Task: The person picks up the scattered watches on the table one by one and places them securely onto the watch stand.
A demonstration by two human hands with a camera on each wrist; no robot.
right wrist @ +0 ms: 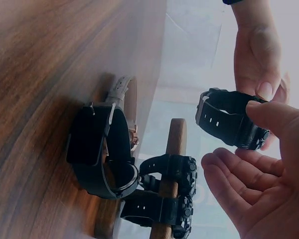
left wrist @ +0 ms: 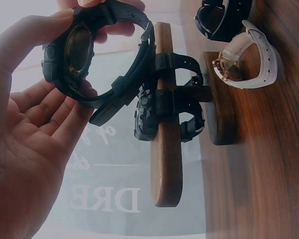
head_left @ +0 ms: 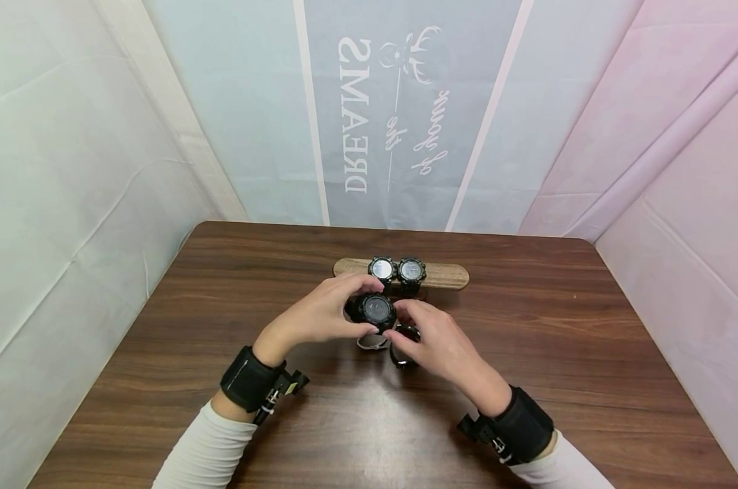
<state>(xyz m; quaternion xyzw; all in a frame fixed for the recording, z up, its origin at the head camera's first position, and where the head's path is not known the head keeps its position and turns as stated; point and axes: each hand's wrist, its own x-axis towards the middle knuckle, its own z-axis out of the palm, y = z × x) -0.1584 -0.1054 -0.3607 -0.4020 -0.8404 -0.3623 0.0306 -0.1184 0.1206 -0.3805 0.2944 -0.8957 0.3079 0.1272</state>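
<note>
Head view: the left hand [head_left: 323, 311] and right hand [head_left: 435, 338] pinch a black watch [head_left: 377, 309] above the tabletop [head_left: 271, 272], near the wooden stand [head_left: 447, 276]. Left wrist: its looped strap [left wrist: 123, 86] looks bendy. Right wrist: its case [right wrist: 262, 136] seems light and hard, best held around its sides.

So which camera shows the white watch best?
The left wrist view: the white watch shows its strap loop and gold case clearly. In the head view, the left hand partly covers it; in the right wrist view, a black watch stands partly in front.
</note>
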